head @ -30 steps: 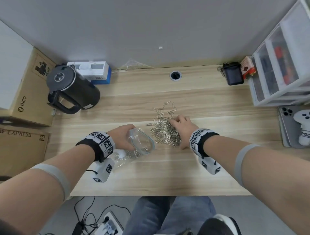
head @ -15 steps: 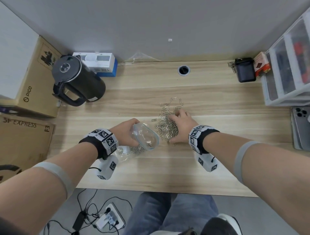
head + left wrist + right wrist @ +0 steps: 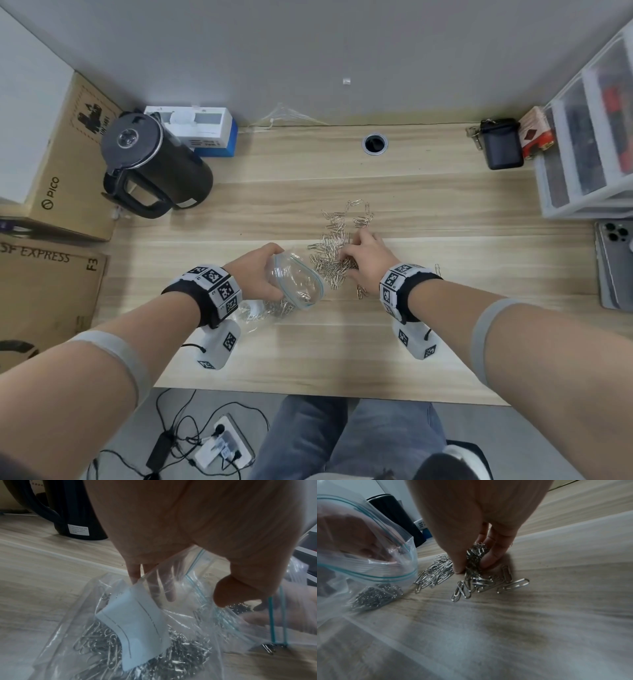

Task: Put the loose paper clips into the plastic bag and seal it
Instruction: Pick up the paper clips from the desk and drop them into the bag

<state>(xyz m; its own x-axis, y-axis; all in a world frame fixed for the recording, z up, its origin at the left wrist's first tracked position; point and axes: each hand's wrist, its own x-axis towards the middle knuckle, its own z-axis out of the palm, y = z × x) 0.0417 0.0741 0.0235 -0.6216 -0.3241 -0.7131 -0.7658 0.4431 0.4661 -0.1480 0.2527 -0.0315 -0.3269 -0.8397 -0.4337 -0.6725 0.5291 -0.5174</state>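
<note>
A clear zip bag [image 3: 294, 284] with a blue-green seal strip lies on the wooden desk [image 3: 308, 349], mouth held wide by my left hand [image 3: 253, 274], which grips its rim. Many silver clips and a white paper slip [image 3: 137, 631] sit inside the bag [image 3: 120, 635]. Just right of the bag's mouth lies a pile of loose paper clips [image 3: 334, 246]. My right hand [image 3: 366, 257] is down on that pile, thumb and fingers pinching a clump of clips [image 3: 474, 557]. More clips [image 3: 488, 584] lie scattered around it, beside the bag [image 3: 368, 563].
A black kettle [image 3: 154, 164] stands at the back left beside a white and blue box [image 3: 202, 132]. A cable hole [image 3: 374, 144] is at the back centre. A black pouch [image 3: 501, 145], clear drawers [image 3: 589, 137] and a phone [image 3: 615, 263] are on the right. Cardboard boxes [image 3: 51, 274] sit left.
My right hand has closed its fingers round a clump of clips on the pile. The left hand keeps holding the bag's mouth wide. The head view has shifted slightly.
</note>
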